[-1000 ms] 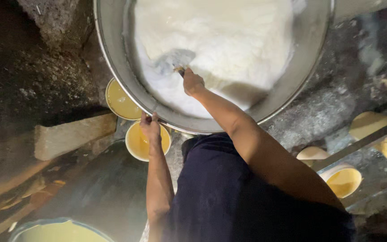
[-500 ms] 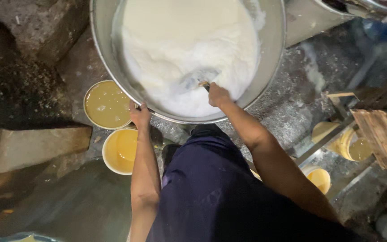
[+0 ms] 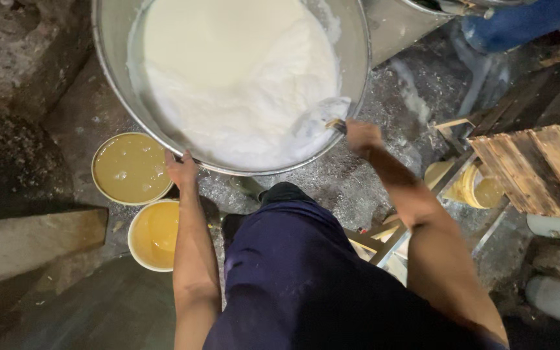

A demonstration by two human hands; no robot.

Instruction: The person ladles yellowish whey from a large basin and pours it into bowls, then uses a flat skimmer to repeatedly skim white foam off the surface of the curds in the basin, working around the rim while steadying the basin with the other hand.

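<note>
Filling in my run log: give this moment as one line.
left hand: gripping vat rim | right hand: holding scoop at white curd | buckets of yellow liquid beside

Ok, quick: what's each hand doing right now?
Left hand: closed on the rim of the metal basin.
Right hand: closed around the handle of the scoop in the white mass.

Just beside the left fingers (image 3: 177, 163), a round tub of murky yellow-brown liquid (image 3: 131, 168) stands on the wet floor (image 3: 358, 188). A second yellow tub (image 3: 152, 234) sits below it, touching its rim. A pale stone block (image 3: 30, 243) lies further left. Right of the right fingers (image 3: 358, 133) lie a slatted wooden pallet (image 3: 539, 168) and another yellow tub (image 3: 481, 188) beneath a wooden frame (image 3: 384, 236).
</note>
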